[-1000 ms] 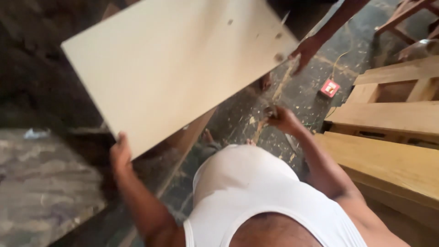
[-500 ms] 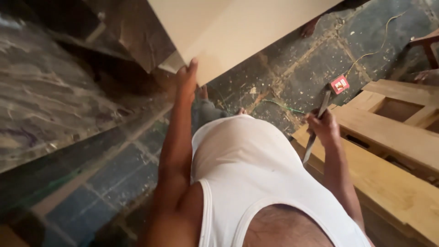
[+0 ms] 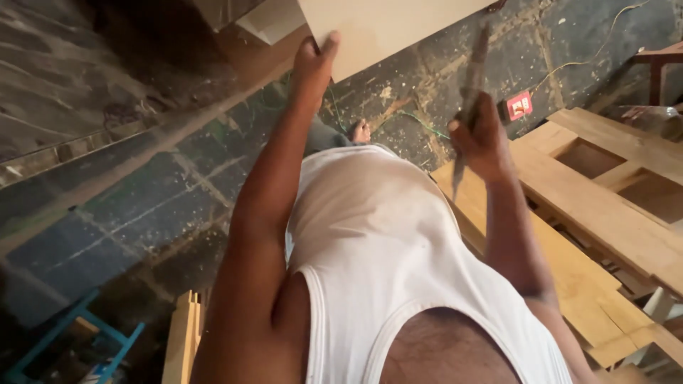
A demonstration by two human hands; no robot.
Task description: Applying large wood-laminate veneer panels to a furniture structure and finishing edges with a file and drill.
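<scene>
One smooth, pale flat board (image 3: 384, 28) fills the top edge, its corner pinched by the left hand (image 3: 313, 60). Below, the right hand (image 3: 484, 139) is fisted around one slim, blurred tool (image 3: 471, 78), beside slatted wooden frames (image 3: 605, 206).

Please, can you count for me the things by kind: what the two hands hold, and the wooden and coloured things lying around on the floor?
Pale flat board, held by the left hand: 1
Long thin tool, held in the right hand: 1
Wooden frame with openings: 1
Small red box: 1
Blue frame: 1
Total: 5
</scene>
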